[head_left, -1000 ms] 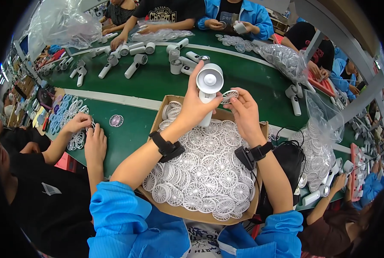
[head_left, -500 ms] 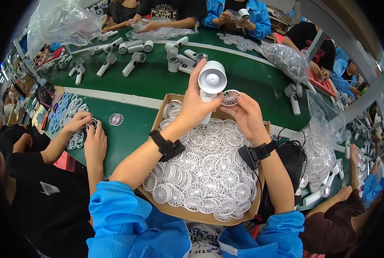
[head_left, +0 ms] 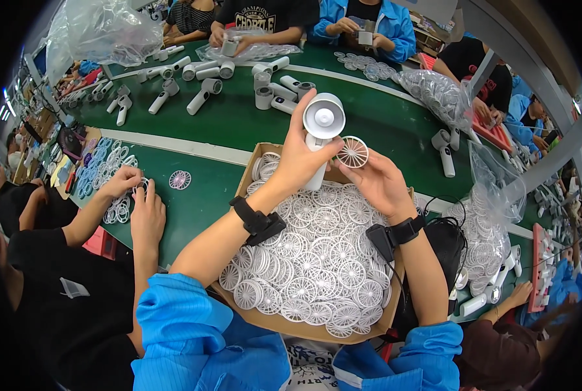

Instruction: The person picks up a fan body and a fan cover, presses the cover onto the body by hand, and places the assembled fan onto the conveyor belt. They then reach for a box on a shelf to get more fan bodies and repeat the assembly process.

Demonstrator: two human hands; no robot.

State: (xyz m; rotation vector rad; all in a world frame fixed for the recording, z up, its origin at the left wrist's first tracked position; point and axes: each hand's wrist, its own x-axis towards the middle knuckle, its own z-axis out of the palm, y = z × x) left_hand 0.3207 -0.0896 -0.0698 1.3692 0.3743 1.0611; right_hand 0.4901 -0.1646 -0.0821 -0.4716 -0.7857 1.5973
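Observation:
My left hand (head_left: 298,155) is wrapped round the handle of a white handheld fan body (head_left: 324,118), whose round head is uncovered and faces me, showing the hub inside. Just right of it, a white spoked fan grille (head_left: 353,152) is pinched in the fingers of my right hand (head_left: 377,182). The grille stands tilted with its face toward me, close to the left thumb. Both hands are above a cardboard box (head_left: 238,296) heaped with many white grilles (head_left: 317,260) of the same kind.
More fan bodies (head_left: 204,96) lie on the green belt (head_left: 238,124) ahead. On the left, a neighbour's hands (head_left: 141,202) work beside a loose grille (head_left: 180,180) and blue and white rings (head_left: 118,166). A clear bag of grilles (head_left: 483,238) and a metal post (head_left: 538,176) stand at the right.
The grille in my right hand has turned to face me more fully and shifted slightly right. My left hand keeps its hold on the fan body, nearly still.

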